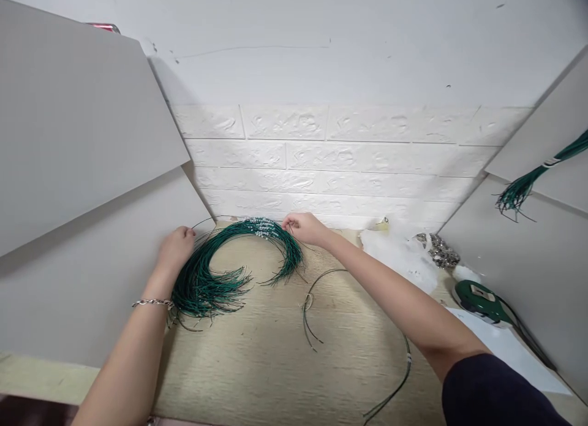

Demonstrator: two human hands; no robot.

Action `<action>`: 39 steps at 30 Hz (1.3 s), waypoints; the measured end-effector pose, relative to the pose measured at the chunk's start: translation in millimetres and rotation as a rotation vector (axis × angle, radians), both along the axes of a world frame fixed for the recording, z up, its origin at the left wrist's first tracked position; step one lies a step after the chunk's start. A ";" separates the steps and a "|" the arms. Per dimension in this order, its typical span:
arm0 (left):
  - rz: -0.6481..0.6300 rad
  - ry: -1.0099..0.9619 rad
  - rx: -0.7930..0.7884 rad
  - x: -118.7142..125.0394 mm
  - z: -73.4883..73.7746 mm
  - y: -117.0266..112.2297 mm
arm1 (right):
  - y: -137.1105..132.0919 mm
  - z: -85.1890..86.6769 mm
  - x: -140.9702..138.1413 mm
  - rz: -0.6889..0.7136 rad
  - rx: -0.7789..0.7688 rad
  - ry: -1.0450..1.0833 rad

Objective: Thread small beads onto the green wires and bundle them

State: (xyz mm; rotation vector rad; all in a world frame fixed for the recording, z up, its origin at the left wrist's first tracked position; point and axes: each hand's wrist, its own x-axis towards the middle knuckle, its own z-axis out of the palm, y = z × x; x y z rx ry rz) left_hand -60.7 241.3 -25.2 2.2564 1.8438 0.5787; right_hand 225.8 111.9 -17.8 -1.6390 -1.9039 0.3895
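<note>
A curved bundle of thin green wires (pixel 197 279) lies on the wooden tabletop, its ends fanned out toward me. Small whitish pieces (pixel 264 227) sit in rows across the wires near the top of the curve. At the bundle's left side, my left hand (pixel 178 249) is closed in a pinch on a thin dark green wire (pixel 205 220) that arcs over the bundle. My right hand (pixel 305 228) is pinched at the bundle's right, by the whitish pieces, where a thin wire meets its fingertips. Whether both hands hold the same wire I cannot tell.
Loose wires (pixel 307 309) with a small tie lie on the tabletop (pixel 257 365); another wire (pixel 407 371) curves under my right forearm. At right are a white plastic bag (pixel 399 257), small metal parts (pixel 443 252), a green tape measure (pixel 482 300) and a hanging tied wire bundle (pixel 528 181).
</note>
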 end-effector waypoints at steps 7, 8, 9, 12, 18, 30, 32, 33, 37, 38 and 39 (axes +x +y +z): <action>-0.053 0.003 0.013 8.1 -14.5 0.7 | -4.0 -25.4 -19.6 -0.119 0.037 -0.618; -0.073 0.016 -0.004 7.8 -15.7 0.7 | -4.1 -29.3 -22.9 -0.111 0.026 -0.626; -0.093 0.040 -0.021 7.2 -16.9 0.8 | -4.1 -33.1 -26.0 -0.102 0.019 -0.628; -0.129 0.119 -0.047 5.7 -19.8 0.9 | -3.8 -42.7 -32.8 -0.095 0.017 -0.609; -0.239 -0.183 -0.147 10.1 -20.2 -3.6 | -4.5 -44.9 -36.9 -0.172 -0.026 -0.492; -0.202 -1.462 -0.900 -6.4 4.2 -14.5 | -6.8 -55.4 -37.8 -0.229 -0.150 -0.355; -0.161 -1.352 -0.875 -4.1 3.2 -17.1 | -5.2 -56.7 -38.4 -0.233 -0.153 -0.351; -0.164 -1.322 -0.879 -3.0 3.1 -18.8 | -4.6 -56.2 -38.8 -0.239 -0.150 -0.346; -0.283 -1.470 -0.875 -3.4 9.3 -26.7 | -3.2 -49.7 -37.6 -0.320 -0.100 -0.296; -0.315 -1.529 -0.847 -5.0 12.1 -28.6 | -3.0 -47.8 -36.0 -0.353 -0.088 -0.284; -0.345 -1.576 -0.819 -7.2 15.0 -30.0 | -2.8 -46.0 -33.8 -0.386 -0.080 -0.276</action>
